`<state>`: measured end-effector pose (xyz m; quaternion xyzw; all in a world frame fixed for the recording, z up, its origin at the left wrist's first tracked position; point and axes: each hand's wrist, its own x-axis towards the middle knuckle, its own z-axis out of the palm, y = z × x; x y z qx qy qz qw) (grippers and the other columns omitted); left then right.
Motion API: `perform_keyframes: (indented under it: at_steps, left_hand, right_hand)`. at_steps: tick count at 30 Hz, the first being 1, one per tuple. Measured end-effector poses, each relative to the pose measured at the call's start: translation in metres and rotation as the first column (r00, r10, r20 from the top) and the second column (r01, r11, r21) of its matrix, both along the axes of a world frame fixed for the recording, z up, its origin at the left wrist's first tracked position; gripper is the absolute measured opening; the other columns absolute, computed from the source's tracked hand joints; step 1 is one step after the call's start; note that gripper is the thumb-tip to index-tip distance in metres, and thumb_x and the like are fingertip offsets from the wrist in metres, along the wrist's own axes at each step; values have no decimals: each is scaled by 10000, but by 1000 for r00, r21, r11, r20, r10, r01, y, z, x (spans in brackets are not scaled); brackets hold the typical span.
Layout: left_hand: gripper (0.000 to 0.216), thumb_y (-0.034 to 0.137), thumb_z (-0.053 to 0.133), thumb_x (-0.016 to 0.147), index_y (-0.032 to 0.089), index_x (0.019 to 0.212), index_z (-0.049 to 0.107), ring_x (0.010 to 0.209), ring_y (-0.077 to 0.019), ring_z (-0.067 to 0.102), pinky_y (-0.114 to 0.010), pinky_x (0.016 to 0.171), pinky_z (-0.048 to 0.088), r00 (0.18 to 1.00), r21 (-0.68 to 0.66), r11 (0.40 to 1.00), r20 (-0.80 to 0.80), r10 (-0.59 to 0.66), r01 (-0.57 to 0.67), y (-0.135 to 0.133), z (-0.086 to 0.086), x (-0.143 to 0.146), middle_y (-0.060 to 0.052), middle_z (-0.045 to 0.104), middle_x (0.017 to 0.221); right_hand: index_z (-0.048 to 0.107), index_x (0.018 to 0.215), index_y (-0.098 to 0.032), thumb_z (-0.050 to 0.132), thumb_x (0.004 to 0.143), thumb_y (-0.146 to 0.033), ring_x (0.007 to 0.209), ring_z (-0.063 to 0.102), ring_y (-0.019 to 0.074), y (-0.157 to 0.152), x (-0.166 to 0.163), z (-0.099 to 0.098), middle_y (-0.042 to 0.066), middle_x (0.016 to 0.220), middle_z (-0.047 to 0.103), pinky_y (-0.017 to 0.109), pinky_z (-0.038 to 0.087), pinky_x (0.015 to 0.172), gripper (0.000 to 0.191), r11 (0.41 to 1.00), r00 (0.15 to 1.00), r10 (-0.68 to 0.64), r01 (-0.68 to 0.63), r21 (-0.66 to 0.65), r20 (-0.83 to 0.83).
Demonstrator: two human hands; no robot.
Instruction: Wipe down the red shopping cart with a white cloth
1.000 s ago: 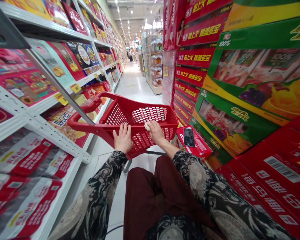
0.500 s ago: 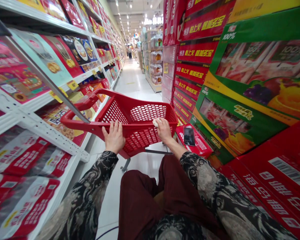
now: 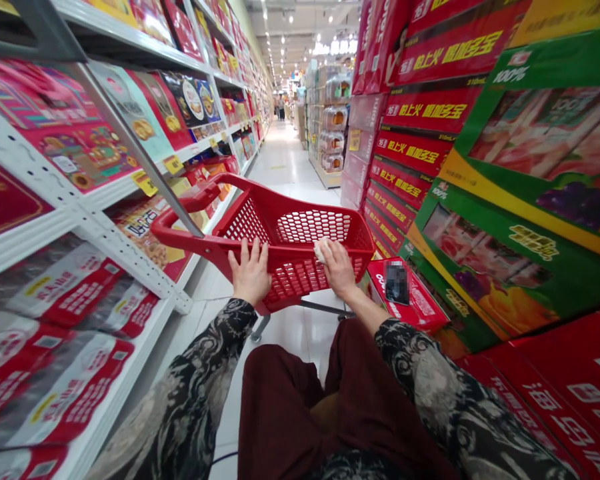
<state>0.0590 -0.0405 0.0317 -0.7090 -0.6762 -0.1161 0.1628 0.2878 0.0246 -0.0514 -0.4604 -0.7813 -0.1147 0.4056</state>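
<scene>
A red plastic basket trolley with perforated walls stands in front of my knees, a grey metal bar rising from its left end. My left hand rests on its near rim, fingers spread and lying over the edge. Farther right along that same rim is my right hand, its fingers bent around a crumpled white cloth or tissue. The cloth touches the rim. No goods show in the visible part of the basket.
Shelves of packaged food line the left side. Stacked red drink cartons and green juice boxes wall the right. A dark, blurred phone-like object lies on a low red box. A white-tiled aisle runs ahead, people far off.
The view has turned slightly left, so the trolley, shelves and cartons appear farther right. Both hands stay on the rim, the left fingers a little more spread.
</scene>
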Motion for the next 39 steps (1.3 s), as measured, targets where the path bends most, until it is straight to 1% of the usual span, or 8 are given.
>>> perform_keyframes:
  at_steps: [4, 11, 15, 19, 27, 34, 37, 39]
  left_hand:
    - [695, 261, 499, 709, 165, 1379, 342, 1385, -348, 106, -641, 1057, 95, 999, -31, 999, -25, -28, 28, -1, 3, -1, -107, 245, 1495]
    - [692, 238, 461, 732, 146, 1398, 299, 1389, -327, 102, -630, 1068, 76, 998, -27, 998, -24, -64, 63, -3, 3, 1, -97, 258, 1492]
    - [719, 265, 488, 720, 118, 1397, 296, 1385, -353, 81, -623, 1063, 104, 1000, -19, 999, -2, -25, 25, -3, 1, 10, -112, 252, 1492]
    - [699, 264, 474, 729, 131, 1394, 303, 1383, -332, 118, -607, 1064, 116, 1000, -18, 1000, 11, -5, 5, -6, 3, 11, -113, 278, 1482]
    - [665, 254, 466, 733, 120, 1373, 341, 1368, -330, 171, -591, 1067, 132, 1000, -13, 1000, 20, 10, -10, -7, 5, 19, -121, 332, 1457]
    - [682, 197, 419, 746, 123, 1405, 263, 1389, -276, 153, -602, 1088, 16, 1000, 46, 999, 20, 0, -1, -22, 10, -17, -131, 252, 1488]
    - [698, 202, 426, 727, 107, 1401, 273, 1391, -285, 145, -608, 1087, 16, 1000, 24, 1000, 4, 7, -7, -25, 13, -26, -138, 251, 1487]
    - [712, 235, 456, 710, 98, 1390, 296, 1389, -301, 142, -605, 1087, 55, 999, 1, 999, 6, 44, -44, -24, 16, -23, -144, 257, 1483]
  right_hand:
    - [494, 1270, -200, 398, 851, -87, 1291, 324, 262, 4, -15, 4, 106, 1347, 457, 478, 322, 1027, 445, 1000, 998, 14, -14, 3, 62]
    - [506, 1254, -147, 449, 804, -79, 1187, 413, 254, 8, 15, 16, 138, 1280, 496, 460, 314, 1022, 458, 998, 999, -41, 43, -45, 35]
    - [529, 1225, -156, 429, 831, -70, 1154, 423, 239, 7, -13, 20, 131, 1241, 510, 421, 340, 997, 415, 999, 999, 29, -28, -37, 27]
    - [524, 1222, -166, 419, 871, -89, 1136, 427, 232, 14, -35, 16, 136, 1226, 510, 407, 348, 982, 374, 997, 997, 78, -78, -22, 0]
    - [516, 1223, -156, 413, 891, -110, 1089, 446, 218, 22, -19, 16, 128, 1194, 535, 386, 361, 955, 351, 992, 990, 129, -129, 7, 63]
    - [519, 1223, -172, 397, 872, -83, 1110, 444, 222, 12, -25, 23, 120, 1207, 525, 392, 352, 960, 382, 994, 994, 100, -98, -53, 36]
    - [527, 1215, -152, 394, 854, -72, 1122, 433, 235, 8, -42, 26, 130, 1210, 521, 416, 345, 978, 393, 995, 997, 78, -79, -65, -24]
    - [524, 1219, -136, 395, 852, -74, 1125, 430, 236, 5, -63, 30, 141, 1212, 519, 419, 346, 987, 395, 990, 991, 125, -127, -67, -39]
